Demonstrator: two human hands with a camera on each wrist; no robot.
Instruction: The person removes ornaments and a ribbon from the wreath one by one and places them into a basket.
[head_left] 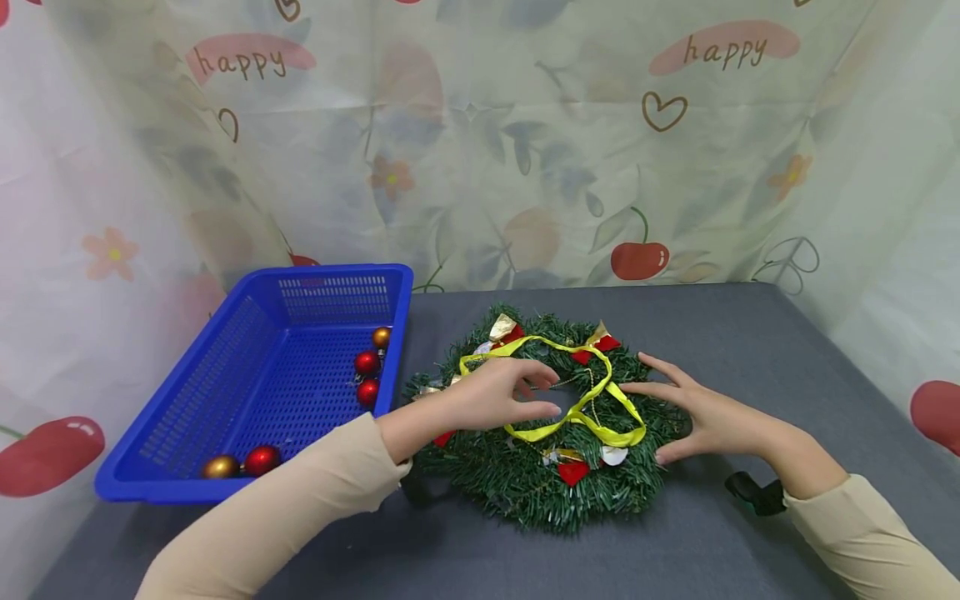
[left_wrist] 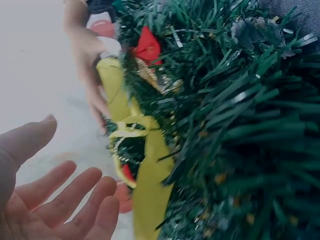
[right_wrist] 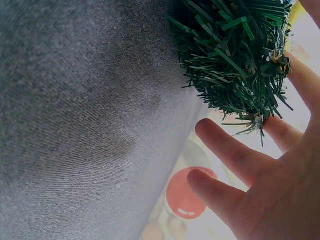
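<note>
A green tinsel wreath (head_left: 525, 492) lies on the table, trimmed with red-and-gold bows (head_left: 573, 473) and white bits. Loops of yellow ribbon (head_left: 624, 437) lie across its top, along with a thin gold beaded string. Over the wreath's left part hovers my left hand (head_left: 498, 392), fingers loosely bent, with nothing in its grasp. The left wrist view has its palm and fingertips apart from the ribbon (left_wrist: 150, 185). At the right rim of the wreath, my right hand (head_left: 712, 417) spreads its fingers, the fingertips right at the greenery (right_wrist: 235, 60) and the ribbon's edge.
To the left stands a blue plastic basket (head_left: 172, 492) with red baubles (head_left: 262, 459) and gold baubles (head_left: 221, 467) in it. Grey cloth covers the table (head_left: 750, 350). A printed curtain (head_left: 465, 167) hangs behind and along both sides.
</note>
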